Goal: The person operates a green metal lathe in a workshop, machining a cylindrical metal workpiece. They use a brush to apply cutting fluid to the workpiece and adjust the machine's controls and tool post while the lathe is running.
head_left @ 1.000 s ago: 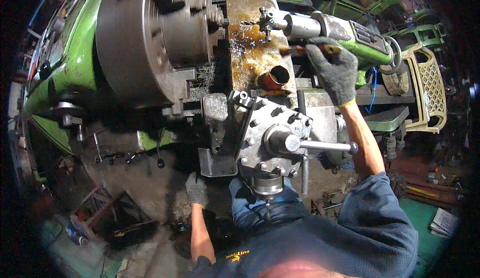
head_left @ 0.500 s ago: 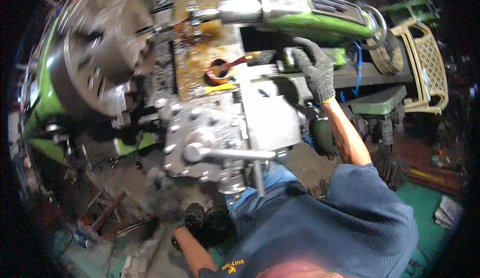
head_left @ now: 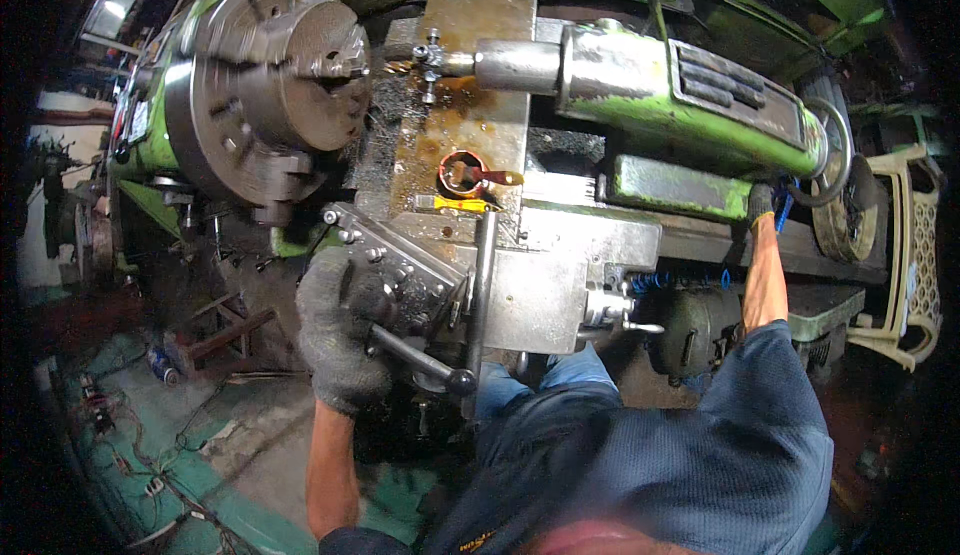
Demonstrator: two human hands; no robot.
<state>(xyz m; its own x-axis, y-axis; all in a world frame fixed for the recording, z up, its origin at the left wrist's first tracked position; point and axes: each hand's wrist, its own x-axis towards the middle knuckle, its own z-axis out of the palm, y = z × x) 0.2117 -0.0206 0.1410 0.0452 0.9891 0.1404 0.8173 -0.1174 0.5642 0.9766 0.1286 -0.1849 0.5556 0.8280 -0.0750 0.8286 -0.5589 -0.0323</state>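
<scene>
One green lathe (head_left: 155, 150): filled the space ahead of both hands, L to R.
Tailstock (head_left: 640, 85): up-L of R hand; its green base (head_left: 680, 190) ran almost to that hand.
Chuck (head_left: 270, 95): beyond L hand, a bit to its L; blurred, so prob. turning. Best, I'd judge: gloves & cuffs kept well clear, as loose knit could snag.
Slide plate (head_left: 505, 125): ahead-R of L hand, oil-stained.
Tool post (head_left: 425, 280): right at L hand, bolts along its edge. Good handling, I'd say: worked from the near side, wrist low, no reach twd chuck.
L hand (head_left: 345, 330): grey glove, fingers part-curled at the post's L side; contact hidden, couldn't tell if it gripped or only rested.
R hand (head_left: 762, 203): dark glove, at the tailstock base's R end; small & shaded, couldn't tell finger spread or what, if anything, it held.
Lever (head_left: 415, 355): just R of L hand, slanting to a ball knob (head_left: 461, 383); its swing wanted clear room, prob.
Red tub (head_left: 443, 177): ahead-R of L hand, on the plate, brush handle (head_left: 508, 177) sticking out R.
Yellow brush (head_left: 450, 203): lay just on the tub's near side, approx. ahead-R of L hand.
Drill bit (head_left: 398, 66): well beyond L hand, aimed twd chuck.
</scene>
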